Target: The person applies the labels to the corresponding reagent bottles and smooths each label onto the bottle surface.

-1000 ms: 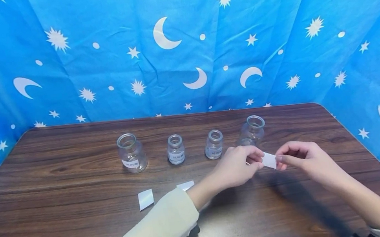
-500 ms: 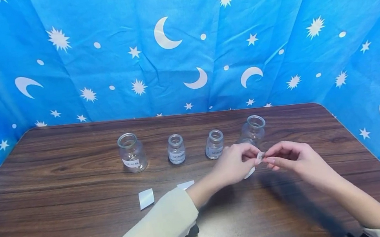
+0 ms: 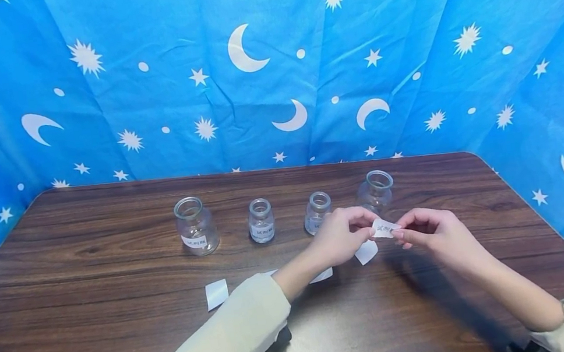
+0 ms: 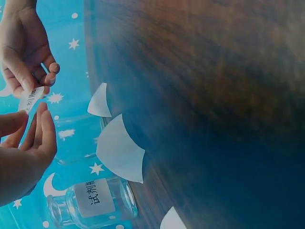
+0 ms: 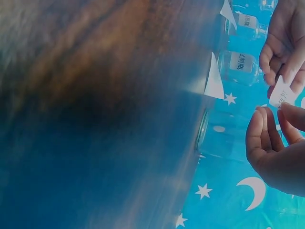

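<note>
Both hands hold a small white label (image 3: 384, 228) with black handwriting, stretched between them above the table. My left hand (image 3: 339, 236) pinches its left edge between thumb and fingers. At the other edge, my right hand (image 3: 439, 233) pinches it the same way. The left wrist view also catches the label (image 4: 29, 99) between both sets of fingertips. Just behind the hands stands a larger clear glass jar (image 3: 376, 191), its lower part partly hidden. Below the left hand lies a white paper square (image 3: 366, 252), slightly curled.
A large labelled jar (image 3: 195, 227) stands at the left of the row. Two smaller labelled bottles, one left (image 3: 262, 222) and one right (image 3: 317, 204), stand between the larger jars. More white paper pieces (image 3: 217, 294) lie in front. A blue curtain (image 3: 172, 95) hangs behind the table.
The label has turned from its blank side to its written side. Both hands have shifted slightly left, and more of the paper square below them now shows.
</note>
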`<state>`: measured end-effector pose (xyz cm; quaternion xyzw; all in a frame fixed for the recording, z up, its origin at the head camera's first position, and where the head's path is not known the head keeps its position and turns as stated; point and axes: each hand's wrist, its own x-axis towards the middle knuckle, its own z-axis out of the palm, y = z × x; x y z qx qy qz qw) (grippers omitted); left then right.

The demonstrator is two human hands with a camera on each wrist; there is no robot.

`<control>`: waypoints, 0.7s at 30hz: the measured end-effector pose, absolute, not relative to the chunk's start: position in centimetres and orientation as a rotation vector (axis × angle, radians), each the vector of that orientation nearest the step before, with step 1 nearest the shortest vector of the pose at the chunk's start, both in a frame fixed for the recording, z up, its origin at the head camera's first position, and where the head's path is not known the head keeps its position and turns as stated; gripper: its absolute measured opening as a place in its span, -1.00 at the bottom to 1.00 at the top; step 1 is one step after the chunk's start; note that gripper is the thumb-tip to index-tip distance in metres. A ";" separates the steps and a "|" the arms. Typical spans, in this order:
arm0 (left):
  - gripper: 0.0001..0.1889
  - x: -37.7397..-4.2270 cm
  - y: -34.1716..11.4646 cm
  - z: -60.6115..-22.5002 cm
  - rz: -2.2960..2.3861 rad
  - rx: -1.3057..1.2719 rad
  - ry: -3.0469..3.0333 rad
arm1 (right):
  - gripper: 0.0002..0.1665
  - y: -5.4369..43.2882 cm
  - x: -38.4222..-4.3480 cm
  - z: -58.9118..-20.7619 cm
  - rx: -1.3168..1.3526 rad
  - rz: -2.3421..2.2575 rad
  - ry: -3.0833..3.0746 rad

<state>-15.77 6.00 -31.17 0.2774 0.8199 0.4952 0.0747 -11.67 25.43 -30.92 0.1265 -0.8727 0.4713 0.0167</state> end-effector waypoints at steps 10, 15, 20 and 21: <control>-0.86 -16.5 7.2 -31.5 1.432 0.763 2.641 | -0.88 25.8 -12.5 -30.8 0.390 1.345 -2.778; -0.87 -16.6 7.9 -31.6 1.482 0.707 2.672 | -0.89 26.0 -13.2 -30.8 0.363 1.287 -2.790; -0.95 -16.8 8.0 -31.9 1.520 0.678 2.701 | -0.92 26.1 -13.8 -31.0 0.380 1.234 -2.781; -0.96 -16.8 8.1 -32.0 1.513 0.672 2.707 | -0.93 26.1 -13.9 -31.1 0.388 1.223 -2.775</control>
